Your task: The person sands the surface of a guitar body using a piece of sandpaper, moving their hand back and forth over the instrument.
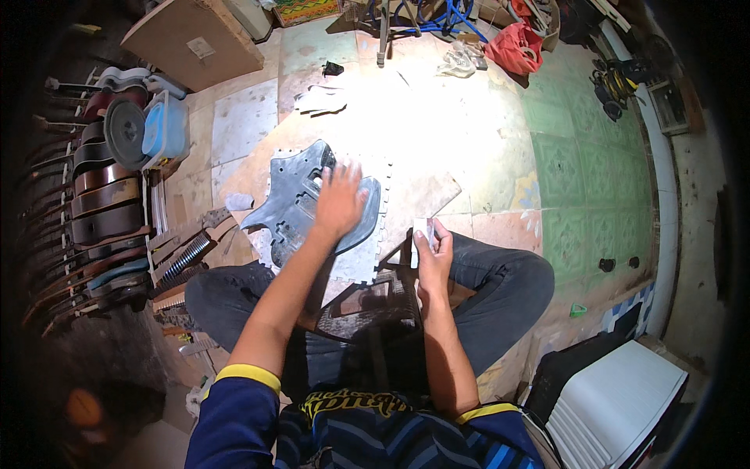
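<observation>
Navy yellow-cuffed patterned shirt foremost; your left fingers spread over grey horned guitar body, probably stiff, heavy, best rim-held; right fingers pinching white flat piece

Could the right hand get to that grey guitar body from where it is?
Probably yes: no object seems to stand between the right hand and the guitar body. That hand holds a small white piece, though, which may hinder it.

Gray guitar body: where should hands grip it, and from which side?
Likely grip the gray guitar body by its tapered left horn and rounded right edge, coming from both sides: it lies flat, and these parts jut outward.
</observation>
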### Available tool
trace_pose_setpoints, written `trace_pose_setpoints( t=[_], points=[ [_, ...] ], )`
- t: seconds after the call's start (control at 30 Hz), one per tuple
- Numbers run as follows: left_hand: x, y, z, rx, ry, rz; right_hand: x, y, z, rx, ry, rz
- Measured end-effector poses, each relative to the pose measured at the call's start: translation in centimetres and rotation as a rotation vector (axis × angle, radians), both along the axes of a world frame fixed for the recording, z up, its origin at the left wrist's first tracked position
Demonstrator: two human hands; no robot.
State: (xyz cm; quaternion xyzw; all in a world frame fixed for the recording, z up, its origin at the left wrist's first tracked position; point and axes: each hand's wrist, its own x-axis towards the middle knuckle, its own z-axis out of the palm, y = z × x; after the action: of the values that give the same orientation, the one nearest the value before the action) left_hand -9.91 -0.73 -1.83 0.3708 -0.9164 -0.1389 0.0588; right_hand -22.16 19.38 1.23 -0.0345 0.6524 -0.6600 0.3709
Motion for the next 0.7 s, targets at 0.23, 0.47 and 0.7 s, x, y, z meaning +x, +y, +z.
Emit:
trace_pose_setpoints(
  t=[0.23, 0.47, 0.7],
  points=[
    [5.1, 10.6, -1.2, 0.256, 0.112, -0.685, 0.7, -0.6, 0.6, -0.007, -0.025, 0.01],
    [11.0, 0.4, 0.3, -0.134, 0.022, 0.282, 0.5, -4.1, -1.0, 0.167, 0.646, 0.386],
    [12.1, -2.1, 0.3, -0.105, -0.036, 0.506, 4.3, -9.3, -0.6, 0.355, 1.132, 0.62]
  ],
)
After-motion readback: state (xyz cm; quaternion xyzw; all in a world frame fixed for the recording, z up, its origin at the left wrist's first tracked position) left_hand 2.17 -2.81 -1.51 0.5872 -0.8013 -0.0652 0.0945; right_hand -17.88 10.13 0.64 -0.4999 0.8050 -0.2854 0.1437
